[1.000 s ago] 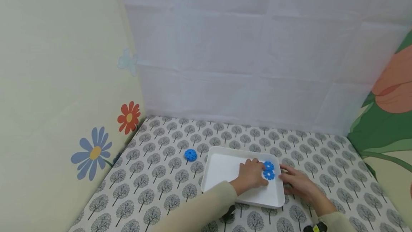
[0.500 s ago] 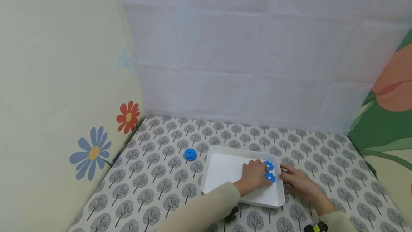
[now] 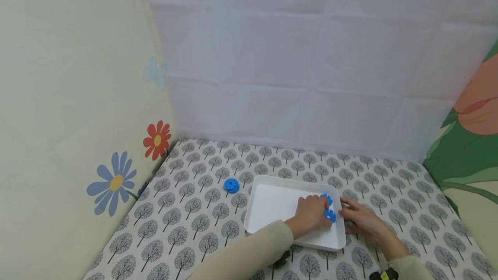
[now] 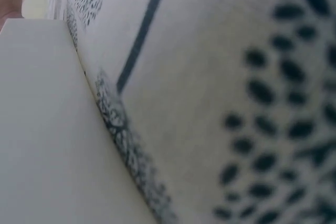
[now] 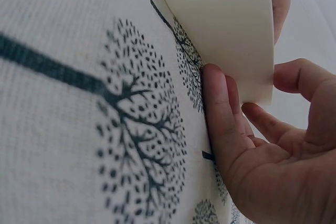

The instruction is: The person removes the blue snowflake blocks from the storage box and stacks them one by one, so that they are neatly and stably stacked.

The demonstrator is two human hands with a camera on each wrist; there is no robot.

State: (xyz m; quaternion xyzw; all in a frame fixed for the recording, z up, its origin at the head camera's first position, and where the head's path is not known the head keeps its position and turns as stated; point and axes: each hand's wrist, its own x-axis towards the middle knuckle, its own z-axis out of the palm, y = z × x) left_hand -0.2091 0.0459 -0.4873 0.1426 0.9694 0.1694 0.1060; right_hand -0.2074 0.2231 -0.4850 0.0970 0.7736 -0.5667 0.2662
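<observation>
A white tray (image 3: pixel 268 211) lies on the tablecloth in the head view. Inside its right end are two blue notched discs: an upper disc (image 3: pixel 327 198) and a lower disc (image 3: pixel 330 216). My left hand (image 3: pixel 311 215) reaches into the tray, its thumb and fingers around the lower disc and partly covering both. At the tray's right wall, my right hand (image 3: pixel 362 219) holds the edge. The right wrist view shows the thumb (image 5: pixel 296 77) at the rim and the other fingers outside the wall (image 5: pixel 231 24). Only the tray's outer wall (image 4: pixel 47 119) and cloth fill most of the left wrist view.
A small stack of blue notched discs (image 3: pixel 231 186) sits on the tree-patterned tablecloth (image 3: pixel 194 206), left of the tray. Behind the table hangs a white sheet (image 3: pixel 272 77). A wall painted with flowers (image 3: pixel 116 182) stands at the left.
My left hand has moved slightly right inside the tray. The lower disc has shifted right and toward me, apart from the upper one. My right hand stays at the tray's edge.
</observation>
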